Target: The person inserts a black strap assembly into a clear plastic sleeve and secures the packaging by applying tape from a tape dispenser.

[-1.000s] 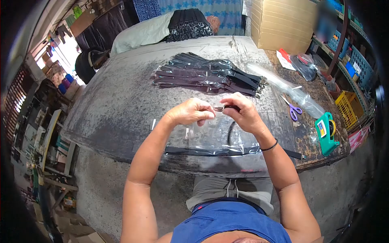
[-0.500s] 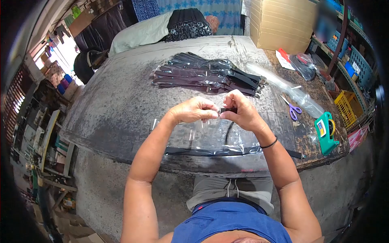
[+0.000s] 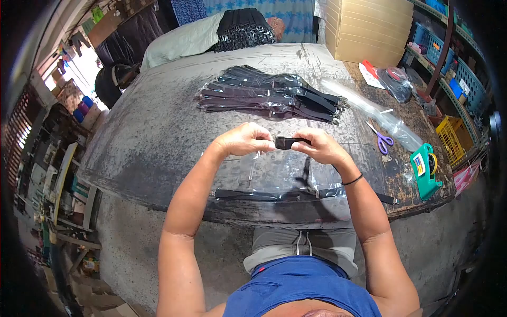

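Observation:
My right hand (image 3: pixel 321 146) grips a black elastic strap (image 3: pixel 287 143), whose folded end points toward my left hand (image 3: pixel 247 140). The left thumb and fingers are pinched together right beside that end; whatever lies between them is too small to make out. Beneath the hands, clear plastic (image 3: pixel 252 171) catches the light on the table. Near the table's front edge lies another black strap (image 3: pixel 248 195) with metal clips, partly covered by clear film. Farther back sits a pile of plastic-wrapped dark straps (image 3: pixel 264 95).
To the right are purple-handled scissors (image 3: pixel 384 142), a clear plastic roll (image 3: pixel 391 124) and a green tape dispenser (image 3: pixel 425 171). Cardboard boxes (image 3: pixel 369 31) and a heap of black straps (image 3: pixel 245 29) stand at the back. Shelves with baskets (image 3: pixel 470 87) line the right side.
The hands have drawn slightly apart. The strap end in my right hand now shows flat and turned toward the left hand; before, the fingers mostly hid it.

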`<move>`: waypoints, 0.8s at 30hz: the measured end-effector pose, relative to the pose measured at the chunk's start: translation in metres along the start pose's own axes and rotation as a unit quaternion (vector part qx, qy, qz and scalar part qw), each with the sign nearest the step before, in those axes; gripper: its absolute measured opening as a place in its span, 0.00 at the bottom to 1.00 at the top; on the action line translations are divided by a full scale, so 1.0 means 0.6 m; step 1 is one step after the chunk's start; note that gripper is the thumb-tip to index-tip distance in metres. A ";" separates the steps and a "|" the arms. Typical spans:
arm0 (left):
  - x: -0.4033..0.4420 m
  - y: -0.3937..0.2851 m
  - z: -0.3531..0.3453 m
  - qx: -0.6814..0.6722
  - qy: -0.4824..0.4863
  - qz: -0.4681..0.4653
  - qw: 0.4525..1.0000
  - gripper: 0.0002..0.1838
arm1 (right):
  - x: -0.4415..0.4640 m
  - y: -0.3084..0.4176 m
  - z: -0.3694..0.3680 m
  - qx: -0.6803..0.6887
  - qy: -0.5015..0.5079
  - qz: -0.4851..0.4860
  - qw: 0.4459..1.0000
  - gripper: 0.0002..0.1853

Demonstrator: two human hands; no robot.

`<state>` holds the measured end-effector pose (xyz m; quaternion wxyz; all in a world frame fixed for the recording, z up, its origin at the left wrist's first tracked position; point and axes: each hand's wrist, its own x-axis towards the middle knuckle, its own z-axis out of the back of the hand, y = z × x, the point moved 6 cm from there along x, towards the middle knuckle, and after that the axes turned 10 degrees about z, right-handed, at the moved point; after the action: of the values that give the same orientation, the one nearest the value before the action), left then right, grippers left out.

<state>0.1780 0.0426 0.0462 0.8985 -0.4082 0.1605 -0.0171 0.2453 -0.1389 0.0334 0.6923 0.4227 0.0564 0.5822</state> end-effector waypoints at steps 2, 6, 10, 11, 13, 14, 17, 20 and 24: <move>-0.001 -0.008 -0.003 0.020 0.018 0.036 0.999 0.12 | 0.005 0.005 -0.002 -0.028 -0.004 0.005 1.000 0.15; 0.009 -0.016 -0.011 0.028 0.022 0.028 0.999 0.12 | 0.020 0.015 -0.013 -0.054 0.020 0.038 0.998 0.16; 0.019 -0.005 -0.003 -0.017 0.032 0.022 0.999 0.12 | 0.010 0.014 -0.006 -0.016 -0.002 0.009 1.000 0.13; 0.017 -0.002 0.004 -0.024 0.028 0.026 0.999 0.12 | 0.004 0.004 -0.003 -0.015 -0.001 0.008 1.000 0.13; 0.022 0.019 0.011 -0.035 0.035 0.026 0.998 0.12 | -0.010 -0.034 0.001 0.004 0.020 -0.022 1.000 0.13; 0.021 0.022 0.013 -0.027 0.034 0.037 0.998 0.12 | -0.015 -0.049 0.003 0.016 0.018 -0.043 0.999 0.13; 0.028 0.014 0.008 0.013 0.036 0.056 0.998 0.12 | -0.013 -0.048 0.003 -0.015 0.015 -0.029 0.999 0.13; 0.040 -0.010 -0.007 0.113 0.049 0.043 0.991 0.12 | -0.004 -0.044 -0.009 -0.016 0.016 -0.010 1.000 0.14; 0.058 -0.018 -0.013 0.106 0.055 0.043 0.992 0.12 | -0.008 -0.048 -0.007 0.020 0.016 -0.037 0.999 0.14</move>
<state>0.2096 0.0241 0.0396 0.9263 -0.3021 0.2243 -0.0180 0.2633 -0.1399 0.0099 0.7037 0.4248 0.0952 0.5615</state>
